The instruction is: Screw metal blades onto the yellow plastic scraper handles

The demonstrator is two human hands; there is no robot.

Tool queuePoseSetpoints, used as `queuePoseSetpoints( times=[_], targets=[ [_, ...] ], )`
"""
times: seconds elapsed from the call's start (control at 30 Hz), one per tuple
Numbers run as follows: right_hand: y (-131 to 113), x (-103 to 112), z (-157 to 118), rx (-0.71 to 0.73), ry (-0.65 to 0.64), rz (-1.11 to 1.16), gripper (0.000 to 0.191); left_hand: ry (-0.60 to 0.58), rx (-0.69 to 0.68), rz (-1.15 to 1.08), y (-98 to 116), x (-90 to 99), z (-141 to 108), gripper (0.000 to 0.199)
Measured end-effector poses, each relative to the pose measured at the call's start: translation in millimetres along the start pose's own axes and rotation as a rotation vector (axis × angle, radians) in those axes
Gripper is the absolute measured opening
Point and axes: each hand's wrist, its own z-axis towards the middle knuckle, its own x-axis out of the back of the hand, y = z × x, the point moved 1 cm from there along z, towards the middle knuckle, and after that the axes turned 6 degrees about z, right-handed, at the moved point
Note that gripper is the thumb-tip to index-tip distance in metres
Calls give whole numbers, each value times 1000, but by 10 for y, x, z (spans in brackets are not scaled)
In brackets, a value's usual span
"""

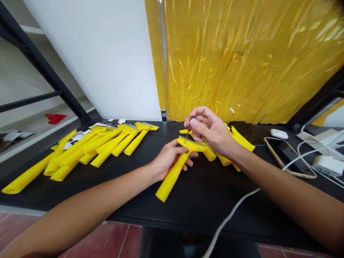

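Note:
My left hand (pixel 168 159) is closed around the head end of a yellow scraper (pixel 173 173), its hollow handle slanting down toward me. A metal strip runs along the top of the scraper's head. In my right hand (pixel 211 129) is a small screwdriver (pixel 189 129), pinched upright by its dark red handle. The screwdriver's tip meets the scraper's head near a screw at the left. Behind and below my right hand lie more yellow scrapers (pixel 242 139), partly hidden by it. On the left, several yellow scrapers (pixel 99 143) lie in an overlapping row.
The black tabletop (pixel 204 200) carries a phone (pixel 288 157), a white earbud case (pixel 278 134) and a white charger (pixel 329 165) at the right. A white cable (pixel 228 218) hangs over the front edge. Behind stands yellow plastic sheeting (pixel 236 61).

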Motion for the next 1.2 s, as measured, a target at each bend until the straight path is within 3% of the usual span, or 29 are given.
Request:
queuePoseSetpoints(
  times=[0.27,0.5,0.9,1.2],
  targets=[
    [29,-7,62,-54,55,33,29,6,-1,-5,-29,-6,4,30],
    [-34,-124,192,-63,-78,-31,30,-5,-53,-20,-45,31,26,29],
    [-58,43,224,-23,-20,-10,27,-9,-43,-38,-37,-12,1,30],
    [-82,46,237,-3,-74,-89,28,5,-39,-41,-22,-13,-1,29]
  ],
)
